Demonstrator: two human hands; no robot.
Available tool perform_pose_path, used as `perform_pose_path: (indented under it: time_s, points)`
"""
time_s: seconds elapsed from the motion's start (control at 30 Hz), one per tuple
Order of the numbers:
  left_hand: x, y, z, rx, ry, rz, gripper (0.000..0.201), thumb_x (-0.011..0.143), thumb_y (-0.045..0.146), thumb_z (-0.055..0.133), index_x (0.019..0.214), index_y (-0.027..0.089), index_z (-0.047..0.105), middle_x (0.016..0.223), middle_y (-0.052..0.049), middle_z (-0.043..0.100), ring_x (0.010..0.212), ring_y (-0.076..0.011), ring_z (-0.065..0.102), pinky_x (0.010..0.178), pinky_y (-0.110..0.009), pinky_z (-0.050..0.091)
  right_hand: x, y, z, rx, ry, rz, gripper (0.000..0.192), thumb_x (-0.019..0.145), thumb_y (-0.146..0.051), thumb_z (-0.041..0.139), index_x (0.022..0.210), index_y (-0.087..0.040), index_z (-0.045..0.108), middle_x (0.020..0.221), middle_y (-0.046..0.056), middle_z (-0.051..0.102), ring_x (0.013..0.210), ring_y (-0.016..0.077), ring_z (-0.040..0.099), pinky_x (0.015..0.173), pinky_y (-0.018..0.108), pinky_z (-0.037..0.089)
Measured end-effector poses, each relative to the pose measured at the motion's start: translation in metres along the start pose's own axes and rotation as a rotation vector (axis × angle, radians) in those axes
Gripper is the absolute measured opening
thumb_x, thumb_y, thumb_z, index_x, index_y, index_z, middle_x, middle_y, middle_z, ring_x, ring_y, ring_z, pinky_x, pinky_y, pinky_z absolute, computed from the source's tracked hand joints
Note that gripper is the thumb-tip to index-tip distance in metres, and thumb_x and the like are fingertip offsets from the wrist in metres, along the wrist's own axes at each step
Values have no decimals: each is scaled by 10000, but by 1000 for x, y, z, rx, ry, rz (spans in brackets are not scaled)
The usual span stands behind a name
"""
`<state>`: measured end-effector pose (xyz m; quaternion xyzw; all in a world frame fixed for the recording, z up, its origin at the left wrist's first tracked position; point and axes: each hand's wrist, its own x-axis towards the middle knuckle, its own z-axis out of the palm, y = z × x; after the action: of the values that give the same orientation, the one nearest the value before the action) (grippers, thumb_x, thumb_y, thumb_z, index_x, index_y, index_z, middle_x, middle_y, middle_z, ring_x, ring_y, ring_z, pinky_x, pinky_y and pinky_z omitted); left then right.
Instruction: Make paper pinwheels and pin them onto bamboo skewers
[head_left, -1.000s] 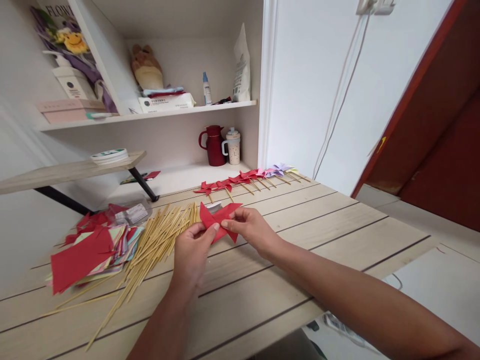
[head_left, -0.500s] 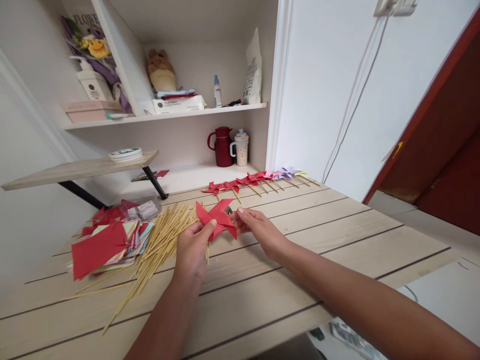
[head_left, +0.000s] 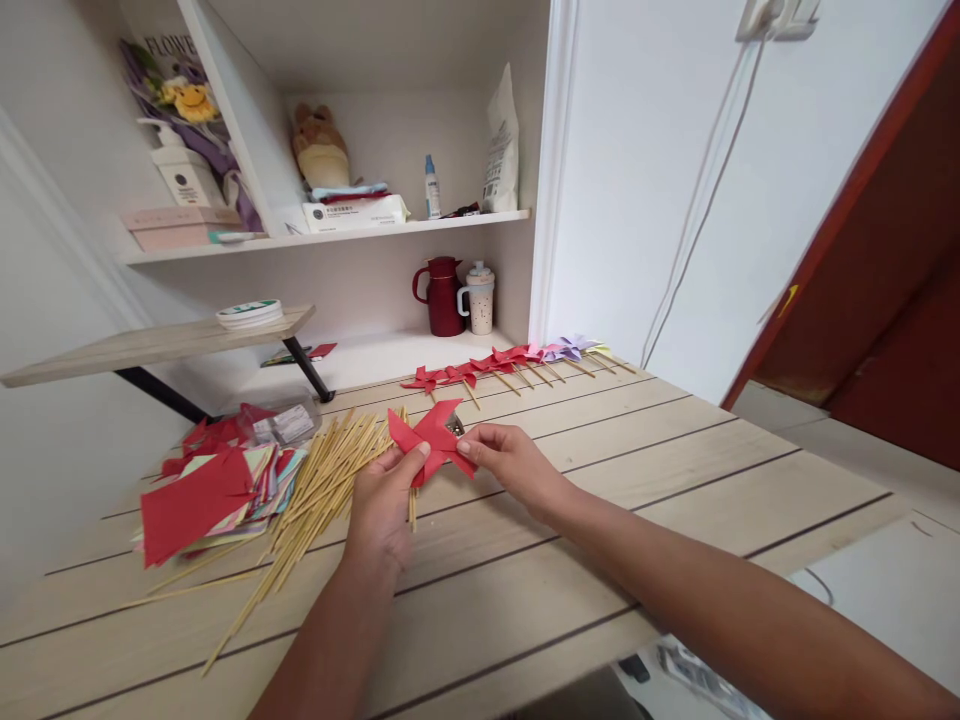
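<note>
At your far left a stack of coloured paper squares [head_left: 217,490] lies on the tabletop [head_left: 675,470], a red sheet on top. Just right of it a heap of bamboo sticks [head_left: 315,480] fans out, running from the near left up toward the far right.

Your left hand [head_left: 382,500] is closed on the red pinwheel [head_left: 431,440], thumb pressed on its lower left blade. The pinwheel is held just above the tabletop, in front of you, its face turned up toward you and its blades pointing outward; one tip points left, another up and away. A stick hangs from it past your left hand, its long axis running almost straight toward you. Your right hand [head_left: 510,460] pinches the pinwheel's right blade between thumb and fingertips.

Farther back, a row of finished pinwheels [head_left: 510,360] lies along the tabletop, red ones on the left, purple and pale ones at the right end.

The tabletop is pale wood planks with dark seams. Behind it stand white shelves: a book reading "FLOWE" at upper left, a red jug [head_left: 439,295] and a mug [head_left: 476,297] in the lower niche. Other labels are too small to read. To the right are a white wall with cables and a dark red door [head_left: 885,260].
</note>
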<state>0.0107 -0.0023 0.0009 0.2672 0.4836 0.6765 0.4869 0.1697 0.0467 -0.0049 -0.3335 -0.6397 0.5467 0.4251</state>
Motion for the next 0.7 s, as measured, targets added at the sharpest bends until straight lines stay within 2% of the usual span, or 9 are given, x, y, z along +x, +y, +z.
perform_pose_path:
  time_s: [0.13,0.23,0.5,0.7]
  points:
    - [1,2,0,-30,20,-1,299,610,204,864,874,91,781,815,-109,798,688,-175,719,732,-287,570,1,2,-1,42,12,-72,422,897,-586,604,800,-180,662,691,-3,588,697,164,538,722,312,409]
    - [3,4,-1,-50,28,17,291,605,196,867,863,90,783,830,-110,801,699,-171,719,724,-275,563,2,2,-4,82,91,-88,456,909,-608,580,938,-170,702,733,23,650,740,185,598,772,332,458]
    - [13,6,-9,-152,173,-17,68,701,77,797,728,109,743,694,-57,758,599,-118,671,605,-215,518,7,3,-11,110,243,-70,524,843,-674,620,921,-166,724,719,42,666,709,184,593,730,334,492]
    - [20,19,-20,-240,197,43,123,722,57,797,739,143,711,739,-27,758,639,-106,684,624,-207,539,9,5,-13,138,309,-80,521,816,-672,653,908,-164,720,690,33,643,673,173,572,700,328,491]
